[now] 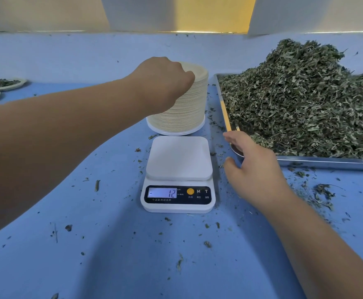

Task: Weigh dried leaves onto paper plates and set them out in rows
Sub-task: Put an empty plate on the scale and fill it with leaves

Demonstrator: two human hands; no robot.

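Note:
A tall stack of paper plates (182,111) stands behind a white digital scale (178,160), whose platform is bare and whose display reads -12. My left hand (165,80) is on the top of the stack, fingers curled over the rim of the top plate. My right hand (256,167) hovers open beside the scale, at the near left corner of a metal tray (327,164) heaped with dried green leaves (305,100).
Filled paper plates (4,84) lie at the far left edge of the blue table (111,244). Leaf crumbs are scattered over the cloth, thickest to the right of the scale. A wall rises behind the table.

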